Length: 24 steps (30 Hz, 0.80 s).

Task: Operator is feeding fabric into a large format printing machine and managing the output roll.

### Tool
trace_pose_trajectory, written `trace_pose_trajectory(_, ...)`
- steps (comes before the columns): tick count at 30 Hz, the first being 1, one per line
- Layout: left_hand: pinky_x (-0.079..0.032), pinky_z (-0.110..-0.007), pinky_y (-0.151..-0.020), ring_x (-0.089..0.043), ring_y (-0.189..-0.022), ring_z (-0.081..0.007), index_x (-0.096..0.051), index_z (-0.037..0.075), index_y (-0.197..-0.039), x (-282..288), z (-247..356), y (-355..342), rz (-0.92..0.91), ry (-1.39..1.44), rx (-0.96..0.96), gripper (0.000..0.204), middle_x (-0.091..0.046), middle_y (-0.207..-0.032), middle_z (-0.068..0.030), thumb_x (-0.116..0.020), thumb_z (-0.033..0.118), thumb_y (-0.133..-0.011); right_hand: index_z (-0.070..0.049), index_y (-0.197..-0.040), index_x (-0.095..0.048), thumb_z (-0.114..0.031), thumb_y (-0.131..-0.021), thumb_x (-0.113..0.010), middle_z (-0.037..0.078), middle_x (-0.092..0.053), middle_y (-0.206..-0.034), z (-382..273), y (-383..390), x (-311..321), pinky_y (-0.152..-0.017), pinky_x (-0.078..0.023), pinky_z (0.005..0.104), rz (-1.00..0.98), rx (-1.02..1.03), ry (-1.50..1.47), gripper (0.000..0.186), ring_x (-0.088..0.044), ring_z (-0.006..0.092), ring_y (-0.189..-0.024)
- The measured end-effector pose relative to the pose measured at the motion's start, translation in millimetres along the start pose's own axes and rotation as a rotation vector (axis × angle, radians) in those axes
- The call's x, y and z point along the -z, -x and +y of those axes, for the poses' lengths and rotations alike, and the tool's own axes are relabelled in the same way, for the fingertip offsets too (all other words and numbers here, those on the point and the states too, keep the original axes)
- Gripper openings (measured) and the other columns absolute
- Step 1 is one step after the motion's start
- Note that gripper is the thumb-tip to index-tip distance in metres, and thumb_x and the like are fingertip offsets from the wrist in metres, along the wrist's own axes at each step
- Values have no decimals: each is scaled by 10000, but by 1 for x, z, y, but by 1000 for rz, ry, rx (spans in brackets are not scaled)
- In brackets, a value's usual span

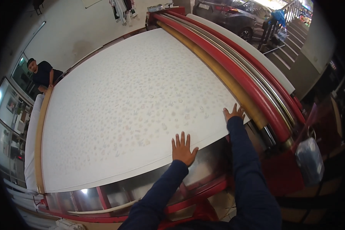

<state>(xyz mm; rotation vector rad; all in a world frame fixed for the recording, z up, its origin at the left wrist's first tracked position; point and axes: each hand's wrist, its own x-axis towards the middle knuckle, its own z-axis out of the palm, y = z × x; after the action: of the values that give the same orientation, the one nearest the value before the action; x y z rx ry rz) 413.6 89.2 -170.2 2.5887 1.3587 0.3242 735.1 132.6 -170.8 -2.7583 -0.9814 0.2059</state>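
In the head view, a wide white fabric sheet with a faint pastel print (126, 99) lies spread flat over a large worktop and fills the centre and left of the frame. Its near edge curves from the lower left up toward the right centre, and below that edge a strip of shiny bare metal worktop (142, 184) shows, framed by red bars.

The left hand (183, 148) lies in the lower centre of the frame, palm down and fully open with the fingers spread, resting on the sheet right at its near edge; it grips nothing. The right hand (234, 114) sits right of centre, also flat and open with fingers splayed, pressing the sheet's right corner just beside the rollers; it holds nothing either. Both forearms wear dark blue sleeves.

Along the sheet's right side, a long tan roller (214, 65) and a thick red roller (234, 65) run from the top centre down to the right.

In the upper left of the frame, another person in a dark shirt (42, 74) stands at the far end of the worktop. A clear plastic bag (309, 161) hangs at the lower right.
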Motion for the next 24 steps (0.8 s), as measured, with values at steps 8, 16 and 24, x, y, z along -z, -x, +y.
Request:
trace_pose_trajectory(8,-68,-528,-1187,-119,-1471,-399,-288,33,-1504,-5,38,8,-175,-43,136,791,-198,-1582,-200,-420,567,-936,-122,-1547,-190,-625,-928,-396,162,-139,-1607,21,6,5,-1193,-104,506,-119,-70,131,824,-125,297,-1487)
trace_pose_trajectory(16,-91,-524,-1185,-141,-1464,-402,-293,3,-1491,-10,44,25,-129,-48,139,793,-211,-1574,-209,-449,543,-932,-105,-1544,-187,-609,-941,-378,143,-166,-1604,26,-10,9,-1199,-113,487,-82,-123,121,809,-130,259,-1490)
trace_pose_trajectory(24,-116,-528,-1181,-195,-1452,-399,-301,-3,-1484,-1,53,34,-112,-46,135,784,-251,-1558,-212,-471,522,-926,-43,-1523,-216,-645,-926,-393,204,-323,-1526,35,-32,8,-1150,-260,461,60,-112,102,866,-334,301,-1408)
